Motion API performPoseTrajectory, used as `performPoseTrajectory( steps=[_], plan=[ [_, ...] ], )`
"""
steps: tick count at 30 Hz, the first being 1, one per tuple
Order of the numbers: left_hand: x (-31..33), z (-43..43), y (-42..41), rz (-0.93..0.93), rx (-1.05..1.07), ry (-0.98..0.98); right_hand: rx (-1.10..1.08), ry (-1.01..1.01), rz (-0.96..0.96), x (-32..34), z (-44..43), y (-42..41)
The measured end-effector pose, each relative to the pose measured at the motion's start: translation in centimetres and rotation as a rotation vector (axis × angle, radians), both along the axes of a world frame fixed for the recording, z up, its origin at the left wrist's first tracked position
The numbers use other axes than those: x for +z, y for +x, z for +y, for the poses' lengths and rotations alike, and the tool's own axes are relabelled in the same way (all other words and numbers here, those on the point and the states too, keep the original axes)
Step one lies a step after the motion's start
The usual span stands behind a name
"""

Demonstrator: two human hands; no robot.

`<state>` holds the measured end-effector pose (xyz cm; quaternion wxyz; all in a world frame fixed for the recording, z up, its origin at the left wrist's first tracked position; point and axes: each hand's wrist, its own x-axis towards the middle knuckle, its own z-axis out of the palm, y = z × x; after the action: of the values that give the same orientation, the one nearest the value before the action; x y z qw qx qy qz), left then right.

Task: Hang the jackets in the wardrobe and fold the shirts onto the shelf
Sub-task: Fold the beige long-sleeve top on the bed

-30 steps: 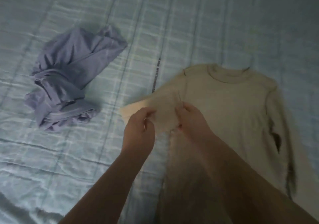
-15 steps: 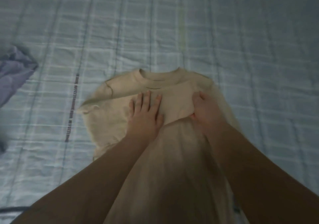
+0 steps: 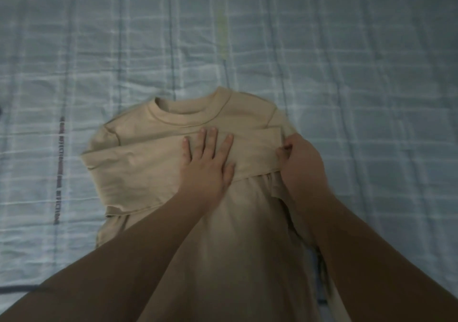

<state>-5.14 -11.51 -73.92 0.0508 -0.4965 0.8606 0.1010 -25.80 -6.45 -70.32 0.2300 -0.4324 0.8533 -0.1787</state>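
Note:
A beige long-sleeved shirt (image 3: 153,153) lies flat on the bed, collar pointing away from me. Its left sleeve is folded across the chest toward the right. My left hand (image 3: 207,163) lies flat on that folded sleeve with fingers straight and spread, pressing it down. My right hand (image 3: 301,160) pinches the sleeve's cuff end at the shirt's right edge, fingers curled round the fabric. My forearms hide much of the shirt's lower body.
The bed is covered by a light blue checked sheet (image 3: 359,73) with wrinkles, spreading out on every side of the shirt. A dark strip shows at the lower left edge (image 3: 14,289).
The sleeve went from being held up in both hands to lying folded across the chest. The view swung right, so the purple garment has left the frame. My left hand now presses flat.

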Motion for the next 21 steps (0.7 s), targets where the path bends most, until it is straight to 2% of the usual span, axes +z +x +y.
performPoseTrajectory(
  steps=[4, 9, 15, 18, 21],
  plan=[
    [1.3, 0.4, -0.5, 0.028, -0.028, 0.026, -0.092, -0.121, -0.086, 1.2, 1.9, -0.4],
    [4.2, 2.8, -4.0, 0.135, -0.16, 0.071, -0.263, -0.152, -0.024, 3.3, 9.4, -3.0],
    [6.0, 7.9, -10.0, 0.188, -0.431, 0.11, -0.461, 0.113, -0.025, 2.7, 23.7, -5.2],
    [6.0, 11.0, -12.0, 0.204, -0.589, 0.15, -0.456, 0.184, -0.031, 2.4, 29.0, -4.1],
    [5.8, 13.8, -13.1, 0.136, -0.712, 0.209, -0.451, 0.228, 0.018, 2.4, 32.4, -2.6]
  ],
)
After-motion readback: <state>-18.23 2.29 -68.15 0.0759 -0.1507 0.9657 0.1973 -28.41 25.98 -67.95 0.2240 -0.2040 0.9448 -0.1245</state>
